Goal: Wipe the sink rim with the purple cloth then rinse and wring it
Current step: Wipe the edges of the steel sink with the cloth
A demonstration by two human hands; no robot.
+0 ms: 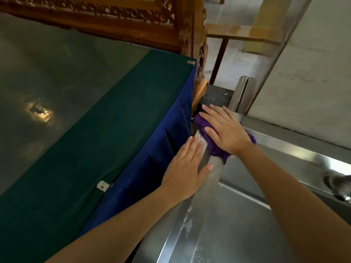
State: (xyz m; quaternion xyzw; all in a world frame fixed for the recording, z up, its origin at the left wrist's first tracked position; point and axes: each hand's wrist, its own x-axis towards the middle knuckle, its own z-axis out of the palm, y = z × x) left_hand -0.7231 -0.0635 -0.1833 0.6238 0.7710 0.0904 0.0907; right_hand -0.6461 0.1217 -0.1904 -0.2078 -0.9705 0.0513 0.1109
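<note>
A steel sink fills the lower right, and its left rim (209, 179) runs from the bottom up to the far left corner. The purple cloth (217, 149) lies bunched on that far left corner of the rim. My right hand (226, 130) presses flat on top of the cloth, fingers spread and pointing left, covering most of it. My left hand (187, 168) rests flat and empty on the left rim just nearer to me, fingers extended beside the blue drape. Water drops speckle the rim lower down.
A table with a glass top over green cloth (114, 114) and a blue skirt (161, 158) butts against the sink's left side. A carved wooden frame (191, 44) stands behind it. The faucet base (340, 186) sits on the back rim at right, below a pale wall (313, 82).
</note>
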